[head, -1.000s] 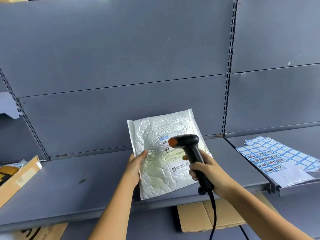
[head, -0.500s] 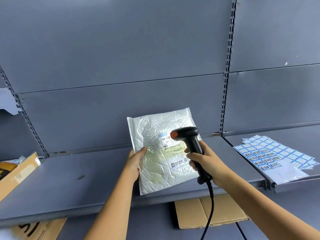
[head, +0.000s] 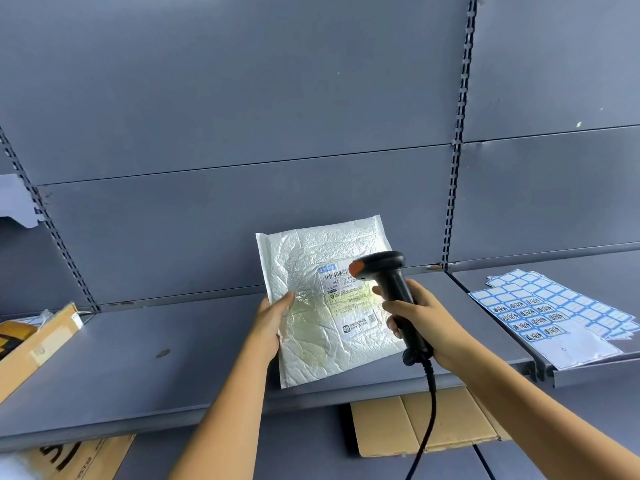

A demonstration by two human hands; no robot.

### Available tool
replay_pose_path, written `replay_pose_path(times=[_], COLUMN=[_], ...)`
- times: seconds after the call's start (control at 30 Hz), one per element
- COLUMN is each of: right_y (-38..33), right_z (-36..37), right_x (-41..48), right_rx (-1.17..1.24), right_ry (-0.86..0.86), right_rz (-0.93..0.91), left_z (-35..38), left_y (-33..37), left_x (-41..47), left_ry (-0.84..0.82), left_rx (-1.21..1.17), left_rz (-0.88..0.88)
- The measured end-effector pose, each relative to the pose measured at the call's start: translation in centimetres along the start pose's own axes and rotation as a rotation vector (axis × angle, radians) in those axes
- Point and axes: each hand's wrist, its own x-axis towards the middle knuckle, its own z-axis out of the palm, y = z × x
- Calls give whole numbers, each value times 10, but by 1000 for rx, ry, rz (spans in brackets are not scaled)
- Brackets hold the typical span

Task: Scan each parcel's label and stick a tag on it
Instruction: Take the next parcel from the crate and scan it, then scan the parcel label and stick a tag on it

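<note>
The left hand (head: 272, 320) pinches the edge of the parcel (head: 311, 341) on the shelf (head: 138, 358). The right hand (head: 426, 320) is closed round the scanner (head: 388, 275), aimed at the label (head: 349, 299), so scanning is in hand. Next, I think, comes a tag from the sheets (head: 554, 313) at 3 o'clock.

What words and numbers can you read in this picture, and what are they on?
"661": on the shipping label of the white parcel.
"C1 69": same label, partly hidden behind the scanner.
Other label print: too small to read.
Tags on the sticker sheet: dark writing, too blurred.
Big letters on the cardboard box, lower left: cut off.
</note>
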Motion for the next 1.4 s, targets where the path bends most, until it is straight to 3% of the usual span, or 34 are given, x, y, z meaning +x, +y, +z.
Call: replay_pose_path(times=[0.17,0.33,0.47,0.57,0.93,1.13,1.4], right_y=[8,33,55,63,77,69,59], right_z=[-20,-59,-80,-82,-76,-102,-178], right_x=[10,33,48,52,80,73,40], right_rx=[-57,-365,-710,-874,-1097,-1233,-1151], right_ry=[132,266,211,142,84,210,486], right_rz=[-36,61,215,224,171,280,317], left_z=[-16,-14,-7,-8,-32,-29,-18], left_y=[-20,-4,-2,-8,-16,-29,-20], left_x=[31,5,-5,-6,-13,-1,18], left_ry=[-35,-37,-3,6,75,63,158], left_rx=[4,-2,18,27,97,361,937], left_rz=[24,-13,-38,-54,-158,-286,-76])
